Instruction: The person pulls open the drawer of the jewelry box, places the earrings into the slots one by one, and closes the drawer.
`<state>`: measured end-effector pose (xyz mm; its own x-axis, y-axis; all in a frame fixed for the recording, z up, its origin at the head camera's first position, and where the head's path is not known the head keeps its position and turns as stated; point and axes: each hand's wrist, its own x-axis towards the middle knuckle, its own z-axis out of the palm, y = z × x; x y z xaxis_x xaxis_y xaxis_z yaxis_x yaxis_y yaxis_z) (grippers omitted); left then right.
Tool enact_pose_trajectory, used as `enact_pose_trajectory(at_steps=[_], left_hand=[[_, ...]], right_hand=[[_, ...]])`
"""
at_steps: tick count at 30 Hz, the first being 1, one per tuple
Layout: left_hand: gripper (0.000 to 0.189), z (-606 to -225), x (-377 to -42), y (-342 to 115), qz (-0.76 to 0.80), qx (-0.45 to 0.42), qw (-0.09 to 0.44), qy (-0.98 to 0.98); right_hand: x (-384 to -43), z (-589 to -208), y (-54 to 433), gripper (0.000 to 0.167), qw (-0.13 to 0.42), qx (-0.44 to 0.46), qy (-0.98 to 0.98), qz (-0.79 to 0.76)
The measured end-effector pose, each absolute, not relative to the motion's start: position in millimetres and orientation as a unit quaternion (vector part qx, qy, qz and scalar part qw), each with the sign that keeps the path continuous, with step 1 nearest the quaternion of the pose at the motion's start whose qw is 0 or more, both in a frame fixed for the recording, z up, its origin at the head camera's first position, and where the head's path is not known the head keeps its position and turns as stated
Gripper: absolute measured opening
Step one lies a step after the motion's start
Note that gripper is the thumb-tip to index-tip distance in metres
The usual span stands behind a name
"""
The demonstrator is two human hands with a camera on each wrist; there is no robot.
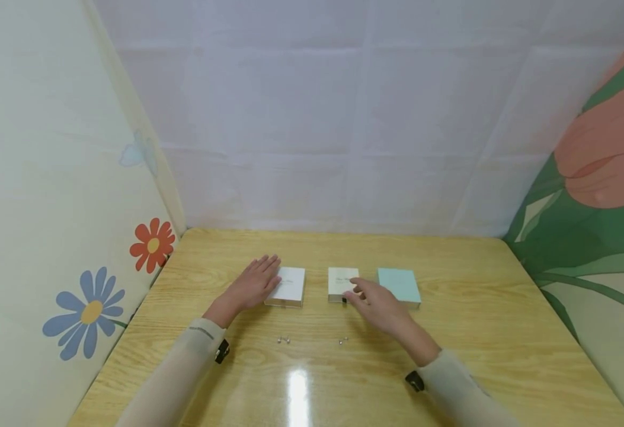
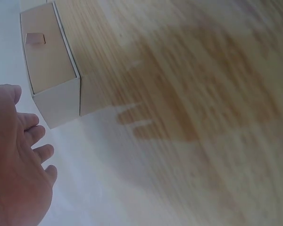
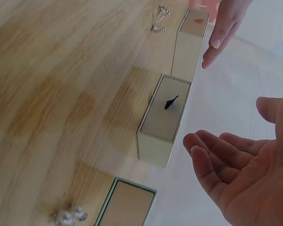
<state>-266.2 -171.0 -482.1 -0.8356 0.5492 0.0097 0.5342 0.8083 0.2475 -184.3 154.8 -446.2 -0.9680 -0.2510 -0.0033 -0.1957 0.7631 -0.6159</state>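
Three small flat boxes lie in a row: a white box (image 1: 291,287), a cream box (image 1: 337,281) with a black tab (image 3: 170,102) on its front, and a light teal box (image 1: 401,284). My left hand (image 1: 256,281) is at the white box's left side, fingers straight; contact cannot be told. A pinkish tab (image 2: 35,38) marks that box's front. Over the cream box's right edge hovers my right hand (image 1: 378,305), its fingers loosely bent and holding nothing. In the right wrist view, pearl earrings (image 3: 70,215) lie near the teal box and silvery earrings (image 3: 159,20) near the farthest box.
Small earrings (image 1: 283,340) lie on the wooden table (image 1: 466,332) in front of the white box, and other small earrings (image 1: 343,340) lie farther right. A pale cloth (image 1: 312,118) hangs behind the table. Flower-patterned panels (image 1: 34,178) stand at both sides.
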Motion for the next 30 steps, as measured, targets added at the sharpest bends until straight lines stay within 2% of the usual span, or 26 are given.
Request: enact_pose_trajectory(at_steps=[12, 30], left_hand=[[0.060, -487, -269, -168, 0.115, 0.296, 0.038, 0.948], [0.062, -495, -275, -167, 0.107, 0.289, 0.048, 0.950]], right_hand=[[-186, -452, 134, 0.045, 0.051, -0.142, 0.933, -0.328], [-188, -459, 104, 0.049, 0.082, -0.174, 0.918, -0.347]])
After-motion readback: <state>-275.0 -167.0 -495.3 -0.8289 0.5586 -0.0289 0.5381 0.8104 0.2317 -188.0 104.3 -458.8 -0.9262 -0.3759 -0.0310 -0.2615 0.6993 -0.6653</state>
